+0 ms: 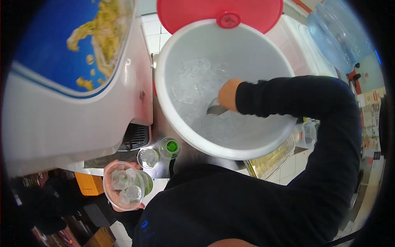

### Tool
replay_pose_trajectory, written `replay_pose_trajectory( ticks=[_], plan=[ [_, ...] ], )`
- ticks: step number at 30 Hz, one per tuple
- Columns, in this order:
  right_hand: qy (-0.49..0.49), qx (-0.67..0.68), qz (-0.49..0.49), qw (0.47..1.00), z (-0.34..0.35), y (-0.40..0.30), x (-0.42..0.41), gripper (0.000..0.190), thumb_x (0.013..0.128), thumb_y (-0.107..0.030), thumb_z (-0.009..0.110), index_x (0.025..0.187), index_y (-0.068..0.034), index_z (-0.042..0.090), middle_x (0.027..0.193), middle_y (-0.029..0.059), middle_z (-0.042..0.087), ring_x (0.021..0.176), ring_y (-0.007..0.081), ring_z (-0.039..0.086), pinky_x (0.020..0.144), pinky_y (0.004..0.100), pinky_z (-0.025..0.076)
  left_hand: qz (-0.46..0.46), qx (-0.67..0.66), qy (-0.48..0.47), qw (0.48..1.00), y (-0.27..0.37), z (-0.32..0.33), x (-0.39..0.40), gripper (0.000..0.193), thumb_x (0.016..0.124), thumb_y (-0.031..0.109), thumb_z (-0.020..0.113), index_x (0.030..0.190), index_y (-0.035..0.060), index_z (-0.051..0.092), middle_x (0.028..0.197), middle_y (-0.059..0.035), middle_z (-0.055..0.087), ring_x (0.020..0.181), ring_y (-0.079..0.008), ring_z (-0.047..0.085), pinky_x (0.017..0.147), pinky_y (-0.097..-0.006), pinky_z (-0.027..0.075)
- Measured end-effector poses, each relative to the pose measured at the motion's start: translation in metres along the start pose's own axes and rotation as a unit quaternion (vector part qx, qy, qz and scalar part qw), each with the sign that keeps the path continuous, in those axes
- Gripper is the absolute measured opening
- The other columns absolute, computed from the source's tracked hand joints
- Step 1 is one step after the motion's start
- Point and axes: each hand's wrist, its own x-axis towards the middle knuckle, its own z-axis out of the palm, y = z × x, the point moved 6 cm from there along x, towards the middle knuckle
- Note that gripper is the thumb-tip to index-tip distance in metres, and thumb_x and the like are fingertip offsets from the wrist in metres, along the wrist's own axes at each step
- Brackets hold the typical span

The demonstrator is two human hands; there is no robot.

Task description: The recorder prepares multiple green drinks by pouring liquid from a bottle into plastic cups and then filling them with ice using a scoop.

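Observation:
My left hand [110, 166] is wrapped around a clear plastic cup [147, 183], tilted so that its mouth faces me. Several ice cubes [132, 193] sit in that cup, and green shows at its lower part. Inside a large white round tub [256, 58], my right hand [229, 92] grips a metal scoop [217, 108]. The scoop's lip meets the ice [197, 83] heaped in the tub; its handle is hidden by my fingers. Two more clear cups stand on the metal counter: one with ice [148, 158], one with a green bottom [172, 147].
A red lid [191, 12] lies behind the tub. To the left stands a white machine [77, 123] with a blue pictured panel [49, 46] and a black drip grate [137, 136]. A clear tray [273, 159] with yellow contents and a large blue water bottle [336, 37] are at right.

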Motion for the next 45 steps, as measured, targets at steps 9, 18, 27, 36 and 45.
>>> replay_pose_trajectory(
  ticks=[9, 18, 27, 36, 45],
  plan=[
    [0.002, 0.064, -0.175, 0.983, 0.014, 0.004, 0.002, 0.023, 0.083, -0.022, 0.062, 0.105, -0.016, 0.069, 0.082, 0.0095, 0.069, 0.076, 0.0306, 0.065, 0.066, 0.0414, 0.051, -0.032, 0.025, -0.079, 0.996, -0.012, 0.010, 0.032, 0.123, 0.039, 0.033, 0.097, 0.137, 0.0016, 0.029, 0.117, -0.0200, 0.056, 0.108, -0.0291, 0.057, 0.093, -0.0403, 0.045],
    [0.014, 0.378, -0.180, 0.908, -0.031, 0.026, -0.045, 0.032, 0.082, -0.014, 0.071, 0.114, -0.010, 0.067, 0.092, 0.0115, 0.071, 0.080, 0.0204, 0.065, 0.073, 0.0305, 0.049, 0.009, 0.058, -0.134, 0.989, 0.005, 0.041, 0.048, 0.127, 0.037, 0.040, 0.097, 0.137, 0.0019, 0.029, 0.117, -0.0180, 0.056, 0.109, -0.0283, 0.057, 0.094, -0.0405, 0.045],
    [-0.006, 0.522, -0.091, 0.848, -0.060, 0.038, -0.110, 0.032, 0.082, -0.011, 0.072, 0.108, 0.006, 0.064, 0.090, 0.0049, 0.070, 0.081, 0.0057, 0.057, 0.074, 0.0234, 0.048, 0.044, 0.108, -0.127, 0.985, 0.050, 0.086, 0.063, 0.113, 0.045, 0.026, 0.096, 0.135, 0.0014, 0.034, 0.120, -0.0169, 0.057, 0.111, -0.0250, 0.056, 0.098, -0.0378, 0.040],
    [0.028, 0.421, -0.043, 0.906, -0.182, -0.025, -0.208, 0.029, 0.086, -0.015, 0.067, 0.107, 0.005, 0.066, 0.086, 0.0118, 0.070, 0.076, 0.0116, 0.063, 0.070, 0.0267, 0.051, 0.147, 0.216, -0.169, 0.950, 0.077, 0.130, 0.065, 0.110, 0.051, 0.034, 0.094, 0.137, -0.0010, 0.036, 0.127, -0.0136, 0.050, 0.120, -0.0236, 0.047, 0.104, -0.0362, 0.035],
    [0.253, 0.079, -0.058, 0.962, -0.231, -0.071, -0.254, 0.033, 0.080, 0.001, 0.064, 0.112, 0.006, 0.062, 0.075, 0.0194, 0.065, 0.061, 0.0222, 0.063, 0.059, 0.0277, 0.048, 0.092, 0.030, -0.187, 0.978, 0.073, 0.134, 0.041, 0.101, 0.057, 0.019, 0.092, 0.137, -0.0008, 0.034, 0.130, -0.0111, 0.049, 0.123, -0.0190, 0.046, 0.105, -0.0341, 0.036]
  ],
)
